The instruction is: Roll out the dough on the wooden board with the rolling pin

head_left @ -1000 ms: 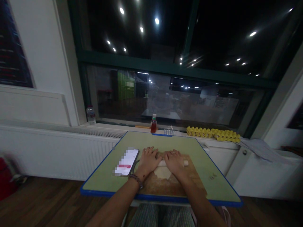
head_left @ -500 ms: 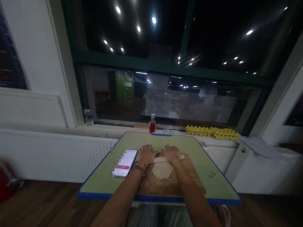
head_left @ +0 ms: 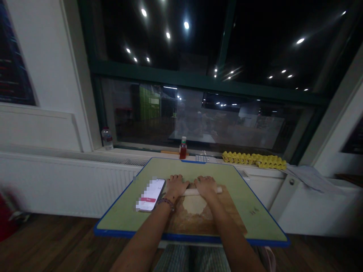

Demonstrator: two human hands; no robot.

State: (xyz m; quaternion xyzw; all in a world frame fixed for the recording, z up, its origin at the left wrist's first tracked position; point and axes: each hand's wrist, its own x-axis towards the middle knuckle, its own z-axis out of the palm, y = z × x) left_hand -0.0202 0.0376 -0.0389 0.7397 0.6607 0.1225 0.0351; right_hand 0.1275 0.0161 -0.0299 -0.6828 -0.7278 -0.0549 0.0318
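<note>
A pale rolling pin lies crosswise over the far edge of a flat, uneven round of dough. The dough rests on a wooden board. My left hand is closed over the pin's left part, fingers pointing away from me and hiding that end. Over the right part, my right hand holds the pin in the same way, and the pin's right tip sticks out beyond it. A beaded bracelet circles my left wrist.
A lit phone lies left of the board on the green, blue-edged table. Along the sill stand a bottle of red liquid, a clear bottle and yellow egg trays. A grey cloth lies to the right.
My hands stay on the rolling pin, shifted very slightly with it. The whole view has moved a little; nothing was picked up or let go.
</note>
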